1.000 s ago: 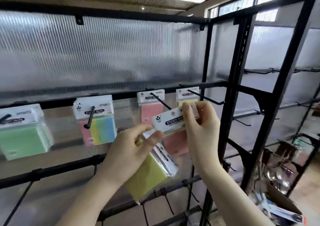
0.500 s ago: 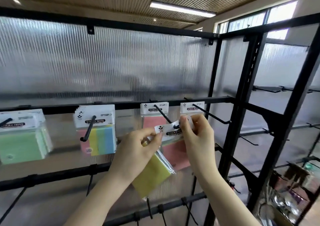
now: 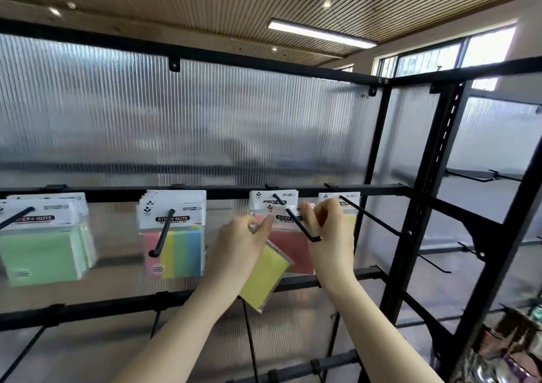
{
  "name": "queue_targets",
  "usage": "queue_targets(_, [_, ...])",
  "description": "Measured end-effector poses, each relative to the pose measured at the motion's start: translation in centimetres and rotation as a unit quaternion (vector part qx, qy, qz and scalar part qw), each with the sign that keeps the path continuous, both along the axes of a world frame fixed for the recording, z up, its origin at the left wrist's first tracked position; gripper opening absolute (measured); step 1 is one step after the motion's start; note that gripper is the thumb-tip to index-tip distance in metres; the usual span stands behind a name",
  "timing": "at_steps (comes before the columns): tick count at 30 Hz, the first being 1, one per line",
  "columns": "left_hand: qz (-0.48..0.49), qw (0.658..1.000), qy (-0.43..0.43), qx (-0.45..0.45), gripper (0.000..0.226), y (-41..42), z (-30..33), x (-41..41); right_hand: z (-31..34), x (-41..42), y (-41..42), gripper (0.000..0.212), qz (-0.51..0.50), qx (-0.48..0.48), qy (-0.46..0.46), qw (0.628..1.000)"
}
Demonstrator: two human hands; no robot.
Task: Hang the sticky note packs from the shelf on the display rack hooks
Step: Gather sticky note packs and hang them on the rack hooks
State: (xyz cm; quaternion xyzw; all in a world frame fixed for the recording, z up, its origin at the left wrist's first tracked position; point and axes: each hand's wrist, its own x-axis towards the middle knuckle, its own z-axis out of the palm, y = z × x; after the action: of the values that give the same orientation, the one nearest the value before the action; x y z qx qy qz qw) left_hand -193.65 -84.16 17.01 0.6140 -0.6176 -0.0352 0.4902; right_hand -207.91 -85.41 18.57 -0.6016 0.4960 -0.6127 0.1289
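"STICKY NOTE" reads clearly in pale capitals on a black band across the white header card of the striped pack (image 3: 173,236), pink, yellow and blue, hanging on a hook. The same words appear, blurred but legible, on the header of the green pack (image 3: 44,244) at far left, and partly on the pink pack (image 3: 289,236) being threaded onto a hook (image 3: 296,220), where the rod crosses the lettering. Small print and a small dark logo sit above the band on these cards, too small to read. The rightmost header card (image 3: 331,197) carries a logo and a mostly hidden band.
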Motion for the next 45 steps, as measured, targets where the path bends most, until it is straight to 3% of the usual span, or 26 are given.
queue_targets(8, [0.029, 1.0, 0.011, 0.0, 0.055, -1.5, -1.3, 0.3, -1.8, 0.4, -2.4, 0.017, -0.006, 0.01, 0.087, 0.996])
queue_targets(11, [0.044, 0.998, 0.022, 0.026, 0.055, -1.6, -2.2, 0.1, -2.3, 0.4, -2.4, 0.022, -0.014, 0.046, 0.118, 0.992])
queue_targets(16, [-0.029, 0.999, 0.042, -0.016, 0.048, -0.4, -4.2, -1.7, -3.5, -0.5, -1.2, 0.003, -0.029, 0.064, 0.108, 0.992])
queue_targets(21, [-0.141, 0.981, 0.105, -0.08, 0.051, 0.8, -3.6, -5.5, -4.2, -3.4, 1.7, 0.018, 0.012, 0.063, 0.037, 0.997])
queue_targets(25, [-0.203, 0.958, 0.169, -0.108, 0.022, 1.8, -2.1, -8.8, -4.5, -6.3, 4.5, 0.014, 0.019, 0.047, -0.036, 0.998])
queue_targets(32, [-0.33, 0.919, 0.18, -0.117, 0.015, 4.1, -0.2, -12.8, -2.7, -10.3, 7.8, 0.013, 0.031, -0.021, -0.092, 0.995])
queue_targets(41, [-0.35, 0.909, 0.2, -0.105, 0.032, 3.8, 2.0, -14.8, -0.4, -12.1, 7.1, 0.012, -0.006, -0.071, -0.112, 0.991])
queue_targets(45, [-0.355, 0.909, 0.202, -0.081, 0.022, 2.8, 1.7, -15.1, -0.4, -12.4, 6.2, 0.009, -0.019, -0.084, -0.1, 0.991])
